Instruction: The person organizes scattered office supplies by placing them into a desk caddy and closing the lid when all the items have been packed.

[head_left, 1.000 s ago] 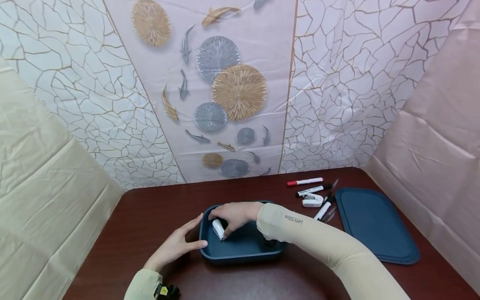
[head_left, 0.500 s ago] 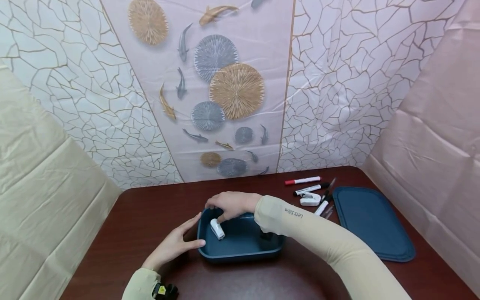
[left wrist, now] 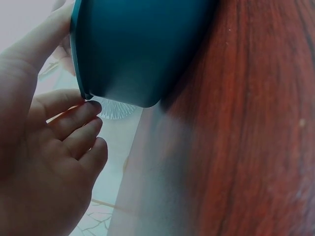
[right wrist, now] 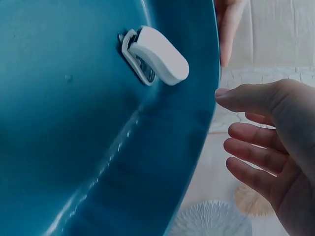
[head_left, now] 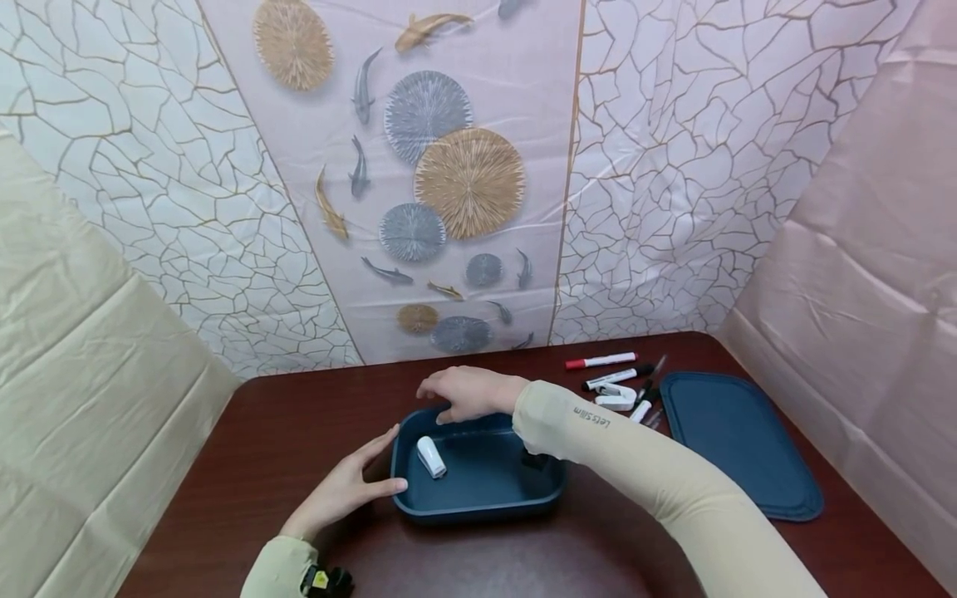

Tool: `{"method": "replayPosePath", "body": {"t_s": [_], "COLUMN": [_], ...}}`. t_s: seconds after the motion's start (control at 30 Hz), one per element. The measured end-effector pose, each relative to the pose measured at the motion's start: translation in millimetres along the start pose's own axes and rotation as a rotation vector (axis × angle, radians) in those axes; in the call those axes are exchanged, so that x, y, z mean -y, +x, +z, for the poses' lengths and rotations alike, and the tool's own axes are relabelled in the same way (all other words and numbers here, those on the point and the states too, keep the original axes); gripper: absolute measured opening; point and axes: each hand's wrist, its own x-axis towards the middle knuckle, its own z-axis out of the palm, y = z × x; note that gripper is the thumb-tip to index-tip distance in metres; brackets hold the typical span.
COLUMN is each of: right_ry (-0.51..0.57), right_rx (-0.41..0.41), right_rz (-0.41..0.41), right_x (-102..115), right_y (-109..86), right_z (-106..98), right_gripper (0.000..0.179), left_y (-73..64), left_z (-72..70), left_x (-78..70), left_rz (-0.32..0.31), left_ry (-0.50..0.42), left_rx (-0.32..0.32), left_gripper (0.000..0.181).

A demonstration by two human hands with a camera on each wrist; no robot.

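A small white stapler (head_left: pixel 431 458) lies at the left end of a deep blue plastic box (head_left: pixel 478 508) on the table. In the right wrist view the stapler (right wrist: pixel 160 55) rests on the box floor, close to the wall. My left hand (head_left: pixel 345 490) touches the box's left side, thumb and fingers spread along the rim; the left wrist view has its fingertips at the rim's corner. Over the far rim hovers my right hand (head_left: pixel 473 394), with relaxed fingers and nothing in it, apart from the stapler.
Right of the box lie a red-capped marker (head_left: pixel 601 360), several black-capped markers (head_left: pixel 616 378) and another white stapler (head_left: pixel 616 400). A flat blue lid (head_left: pixel 740 444) lies beyond them near the table's right edge. A patterned cloth (head_left: pixel 463 183) hangs behind the table.
My right hand has let go of the stapler and lifted up and away to the far rim. The stapler stays in the box; my left hand keeps its place at the side.
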Motion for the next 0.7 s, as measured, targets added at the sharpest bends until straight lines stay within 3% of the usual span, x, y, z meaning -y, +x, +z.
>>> {"method": "replayPosePath", "body": {"t_s": [0.23, 0.7], "right_ry": [-0.018, -0.084], "right_rx": [-0.036, -0.119], "right_rz": [0.041, 0.203], "right_x": [-22, -74], "right_y": [-14.0, -53.6], "right_z": [-13, -43], "right_gripper": [0.044, 0.041], "left_y": [-1.0, -3.3], "left_z": [0.5, -1.2], "left_x": [0.8, -1.0], "left_rz": [0.004, 0.045], "left_ry": [-0.017, -0.005], "left_rx": [-0.002, 0.012], "left_gripper": [0.084, 0.084]}}
